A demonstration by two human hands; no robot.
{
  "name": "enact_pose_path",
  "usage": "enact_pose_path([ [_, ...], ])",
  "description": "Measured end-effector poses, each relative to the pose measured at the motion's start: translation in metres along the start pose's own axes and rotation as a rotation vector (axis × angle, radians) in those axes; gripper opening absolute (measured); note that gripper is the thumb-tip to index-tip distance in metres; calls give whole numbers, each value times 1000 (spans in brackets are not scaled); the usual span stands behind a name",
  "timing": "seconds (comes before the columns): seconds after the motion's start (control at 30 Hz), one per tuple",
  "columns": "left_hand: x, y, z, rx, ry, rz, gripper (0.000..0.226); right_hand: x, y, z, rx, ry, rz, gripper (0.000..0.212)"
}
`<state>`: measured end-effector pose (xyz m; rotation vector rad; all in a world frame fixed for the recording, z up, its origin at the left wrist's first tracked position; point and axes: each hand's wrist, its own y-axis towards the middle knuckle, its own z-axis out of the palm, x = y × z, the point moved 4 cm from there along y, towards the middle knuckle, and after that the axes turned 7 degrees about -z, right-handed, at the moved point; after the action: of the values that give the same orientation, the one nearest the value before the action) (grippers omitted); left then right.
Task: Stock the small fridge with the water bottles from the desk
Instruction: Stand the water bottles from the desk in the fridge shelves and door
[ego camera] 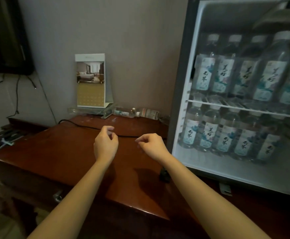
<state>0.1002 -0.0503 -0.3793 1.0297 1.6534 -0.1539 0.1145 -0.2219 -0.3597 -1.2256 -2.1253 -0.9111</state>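
- The desk [54,152], of glossy reddish-brown wood, is set against a grey wall [132,49]; a black cable [82,125] is laid across its back part.
- The small fridge [178,100] is placed at the desk's right end, with its inside in view.
- 5 water bottles [244,75] are lined upright on its white shelf [227,107], and 5 lower bottles [227,138] are seen on the floor beneath.
- A lying bottle [127,112] is left on its side by the wall, near the fridge.
- A card stand [91,80] is propped just left of it.
- A dark screen [4,37] is mounted at the upper left.
- The left hand [105,144] and right hand [152,145] are held above the desk, loosely curled, with nothing grasped.
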Motion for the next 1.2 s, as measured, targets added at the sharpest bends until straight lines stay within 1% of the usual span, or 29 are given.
enact_pose_path([
  [0.13, 31, 18, 13, 69, 56, -45, 22, -18, 27, 15, 30, -61, 43, 26],
  [0.27, 48, 39, 36, 112, 63, -57, 21, -33, 61, 20, -33, -132, 108, 28],
  [0.5, 56, 86, 84, 138, 41, -101, 18, -49, 126, 42, -111, -169, 203, 27],
  [0.67, 54, 121, 108, 125, -8, -100, 21, -61, 168, 55, -176, -194, 242, 25],
  [0.8, 63, 132, 118, 111, -31, -45, 20, -68, 208, 58, -235, -227, 227, 21],
  [0.87, 68, 136, 117, 72, -37, -18, 19, -74, 228, 60, -247, -243, 231, 21],
  [0.93, 70, 137, 115, 19, -35, 19, 18, -84, 244, 62, -244, -262, 231, 23],
  [1.0, 67, 135, 117, 6, -25, 75, 18, -94, 259, 65, -247, -289, 238, 25],
  [1.1, 64, 133, 119, -13, -12, 111, 19, -108, 279, 67, -227, -353, 245, 37],
  [1.2, 64, 133, 116, -42, -15, 110, 18, -118, 297, 74, -156, -415, 228, 49],
])
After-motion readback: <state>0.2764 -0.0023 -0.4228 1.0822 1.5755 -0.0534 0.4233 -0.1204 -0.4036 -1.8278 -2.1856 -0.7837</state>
